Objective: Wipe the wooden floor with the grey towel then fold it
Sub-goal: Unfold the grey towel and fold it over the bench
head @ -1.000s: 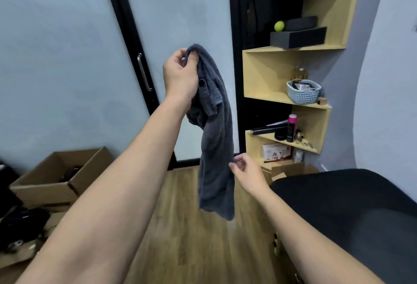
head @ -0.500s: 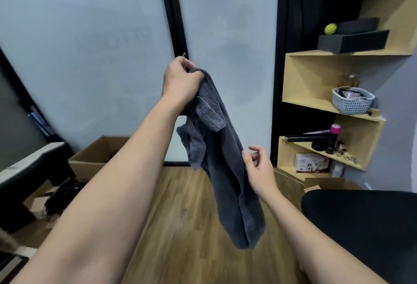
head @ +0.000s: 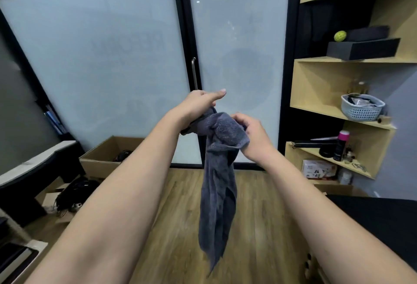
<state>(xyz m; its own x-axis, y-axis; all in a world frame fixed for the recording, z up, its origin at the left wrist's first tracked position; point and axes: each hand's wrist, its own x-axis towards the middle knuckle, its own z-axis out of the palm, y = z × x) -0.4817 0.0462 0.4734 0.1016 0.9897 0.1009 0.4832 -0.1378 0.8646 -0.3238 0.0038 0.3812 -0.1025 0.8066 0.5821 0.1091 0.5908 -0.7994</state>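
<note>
Since half a second ago the right hand (head: pixel 249 133) has risen to grip the bunched top of the grey towel (head: pixel 218 171), and the left hand (head: pixel 199 103) holds it from above, thumb straight. Its soft, looped cloth hangs in the air over the wooden floor (head: pixel 176 227), between the cardboard box (head: pixel 101 159) on the left and the shelves (head: pixel 327 107) on the right.

Even indoor light, ceiling-lamp glints on frosted glass (head: pixel 237 35), edges bowed.
</note>
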